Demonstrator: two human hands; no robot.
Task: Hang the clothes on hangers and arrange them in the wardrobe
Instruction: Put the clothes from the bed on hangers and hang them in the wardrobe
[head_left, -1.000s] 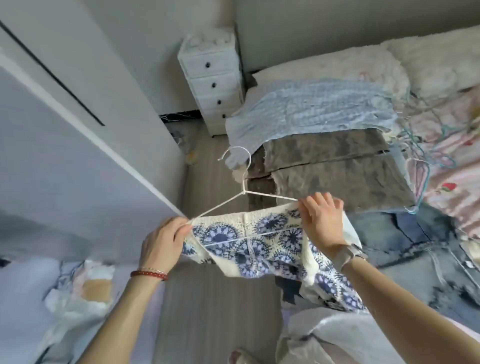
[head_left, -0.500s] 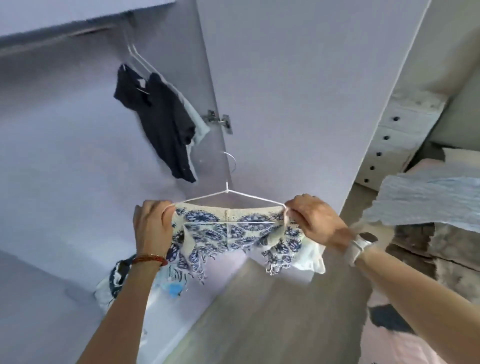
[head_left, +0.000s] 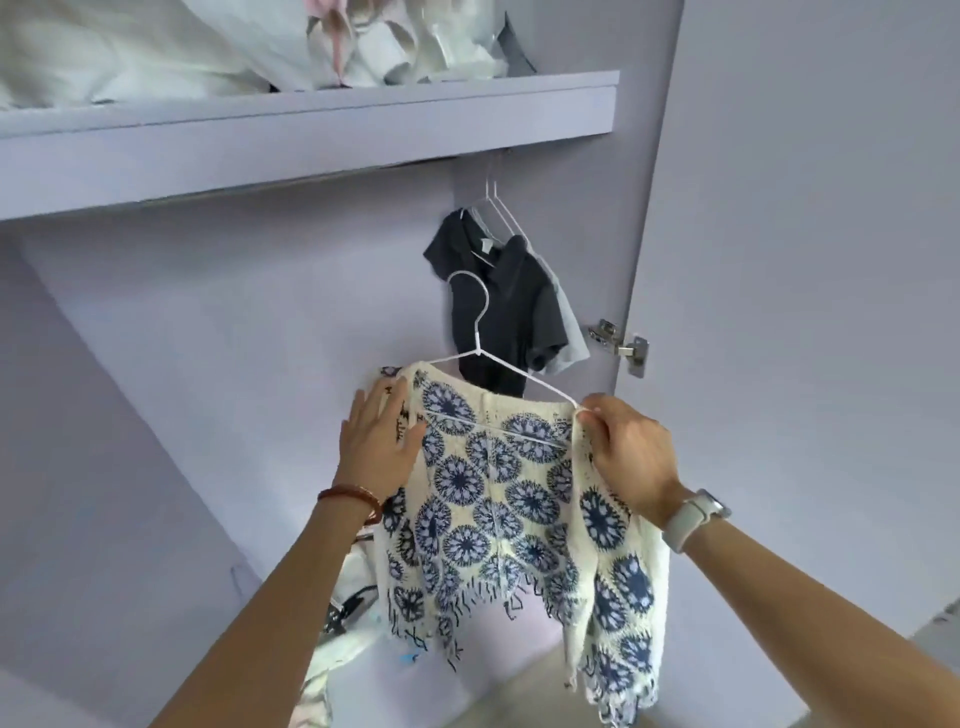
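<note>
1. White wire hanger (head_left: 480, 332) held up in front of open wardrobe (head_left: 260, 322), below shelf (head_left: 311, 130). Hook points up, curl opening to the left; bar runs left-right, right end lower.
2. Cream top w/ blue round motifs (head_left: 498, 499) is on the hanger, hanging down from it, fringe hem at bottom. Right side drapes lower than left.
3. Left hand (head_left: 376, 441): fingers straight, spread, laid flat against left shoulder of the top. No grip visible.
4. Right hand (head_left: 631, 452): fingers curled, pinching right end of hanger + fabric there.
5. Hands well apart, 1 at each end of hanger.
6. Behind, at wardrobe's right side: dark shirt (head_left: 504, 306) on its own hanger, a pale garment (head_left: 569, 332) just beside it. Hinge (head_left: 621, 343) on door edge near them.
7. Shelf carries white bundled fabric (head_left: 156, 47).
</note>
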